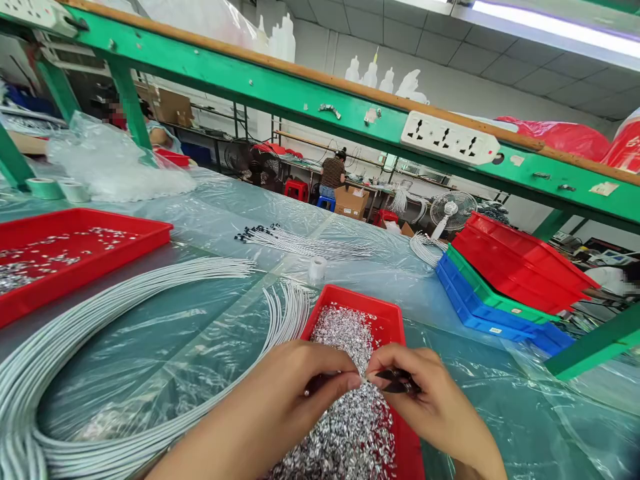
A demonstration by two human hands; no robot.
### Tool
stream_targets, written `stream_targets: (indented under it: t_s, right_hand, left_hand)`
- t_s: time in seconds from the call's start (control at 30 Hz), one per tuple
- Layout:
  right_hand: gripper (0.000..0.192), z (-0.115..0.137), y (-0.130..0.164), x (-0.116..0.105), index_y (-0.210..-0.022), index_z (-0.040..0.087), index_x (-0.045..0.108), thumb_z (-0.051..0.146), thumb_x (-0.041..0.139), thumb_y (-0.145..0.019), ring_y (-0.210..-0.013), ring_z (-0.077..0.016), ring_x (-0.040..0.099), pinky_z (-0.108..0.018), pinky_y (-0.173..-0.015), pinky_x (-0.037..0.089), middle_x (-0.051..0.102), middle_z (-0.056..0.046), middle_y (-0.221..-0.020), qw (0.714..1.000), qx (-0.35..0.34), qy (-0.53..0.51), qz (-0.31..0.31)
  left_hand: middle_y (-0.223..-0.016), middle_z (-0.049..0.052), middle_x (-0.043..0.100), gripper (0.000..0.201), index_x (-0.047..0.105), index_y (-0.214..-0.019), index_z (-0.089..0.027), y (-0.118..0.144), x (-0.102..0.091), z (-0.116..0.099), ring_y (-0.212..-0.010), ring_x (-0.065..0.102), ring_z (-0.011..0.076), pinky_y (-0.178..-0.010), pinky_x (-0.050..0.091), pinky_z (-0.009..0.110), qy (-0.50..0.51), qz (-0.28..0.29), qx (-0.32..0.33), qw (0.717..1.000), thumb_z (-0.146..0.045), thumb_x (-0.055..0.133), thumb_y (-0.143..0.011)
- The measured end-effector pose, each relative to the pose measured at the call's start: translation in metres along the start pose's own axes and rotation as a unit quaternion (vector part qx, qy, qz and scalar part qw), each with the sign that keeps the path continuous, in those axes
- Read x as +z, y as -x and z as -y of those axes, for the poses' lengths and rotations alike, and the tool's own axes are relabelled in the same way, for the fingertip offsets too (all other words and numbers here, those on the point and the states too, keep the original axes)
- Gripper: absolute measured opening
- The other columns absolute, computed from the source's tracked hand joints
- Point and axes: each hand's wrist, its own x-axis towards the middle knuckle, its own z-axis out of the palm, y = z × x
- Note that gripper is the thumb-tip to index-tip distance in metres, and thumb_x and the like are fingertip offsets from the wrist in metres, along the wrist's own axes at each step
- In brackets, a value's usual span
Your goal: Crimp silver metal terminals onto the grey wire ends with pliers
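Observation:
Both hands meet above a red tray [400,333] filled with small silvery scraps [350,420]. My left hand [315,383] is closed, thumb and forefinger pinching a tiny whitish tip [364,379] that looks like a cable end. My right hand [425,393] is closed around a dark metal hand tool [397,381], and its fingertips touch the same tip. Fingers hide most of the tool, so I cannot tell its exact kind. A curved bundle of white cables [125,300] lies to the left, its near part passing behind my left forearm.
Another red tray [75,263] with silvery scraps sits at left. Farther back are cables with black ends [310,241] and a white roll [317,269]. Stacked bins [520,267] stand at right. A green shelf beam [280,90] with a power strip [450,137] crosses above. A person [333,172] sits far behind.

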Motion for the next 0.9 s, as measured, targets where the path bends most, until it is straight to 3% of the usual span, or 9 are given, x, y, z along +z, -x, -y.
stream_targets:
  t_s: [0.17, 0.4, 0.63, 0.73, 0.9]
  right_hand:
    - [0.013, -0.002, -0.006, 0.002, -0.087, 0.021, 0.063, 0.016, 0.052, -0.090, -0.066, -0.0150, 0.056, -0.026, -0.059, 0.038, 0.063, 0.003, -0.076, 0.995, 0.010, -0.096, 0.019]
    - [0.016, 0.008, -0.009, 0.002, -0.080, 0.020, 0.064, 0.027, 0.059, -0.094, -0.060, -0.0140, 0.049, -0.023, -0.054, 0.037, 0.059, 0.003, -0.068, 0.985, 0.032, -0.171, 0.000]
    - [0.013, 0.010, -0.009, 0.003, -0.083, 0.020, 0.066, 0.022, 0.060, -0.094, -0.062, -0.0133, 0.050, -0.022, -0.056, 0.039, 0.059, 0.003, -0.070, 0.973, 0.025, -0.228, -0.023]
    - [0.009, 0.005, -0.009, 0.004, -0.089, 0.022, 0.066, 0.018, 0.058, -0.093, -0.062, -0.0126, 0.048, -0.021, -0.055, 0.037, 0.055, 0.004, -0.071, 0.968, 0.005, -0.247, -0.033]
    - [0.027, -0.002, -0.009, 0.012, -0.106, 0.031, 0.063, 0.010, 0.056, -0.091, -0.057, -0.0109, 0.040, -0.019, -0.049, 0.029, 0.048, 0.007, -0.068, 0.968, -0.051, -0.216, -0.117]
  left_hand:
    - [-0.072, 0.001, 0.069, 0.029, 0.072, -0.081, -0.019, 0.000, -0.006, -0.002, -0.063, 0.057, 0.0139, -0.058, 0.036, 0.023, 0.033, -0.005, 0.010, 0.999, -0.031, 0.048, -0.093]
    - [-0.068, 0.002, 0.069, 0.039, 0.074, -0.082, -0.019, 0.003, -0.010, 0.005, -0.062, 0.061, 0.0140, -0.059, 0.041, 0.022, 0.063, -0.050, 0.108, 0.991, -0.038, 0.045, -0.097]
    - [-0.078, -0.002, 0.070, 0.023, 0.071, -0.087, -0.023, 0.005, -0.011, 0.004, -0.070, 0.062, 0.0121, -0.065, 0.043, 0.019, 0.059, -0.030, 0.107, 0.992, -0.034, 0.053, -0.096]
    - [-0.072, -0.002, 0.064, 0.028, 0.066, -0.084, -0.021, 0.003, -0.009, 0.001, -0.067, 0.056, 0.0118, -0.063, 0.041, 0.020, 0.082, -0.034, 0.096, 0.991, -0.035, 0.046, -0.098]
    - [-0.062, -0.006, 0.038, 0.030, 0.054, -0.079, -0.019, 0.001, -0.003, 0.004, -0.056, 0.033, 0.0104, -0.049, 0.027, 0.021, 0.179, -0.031, 0.017, 0.983, -0.038, 0.042, -0.098]
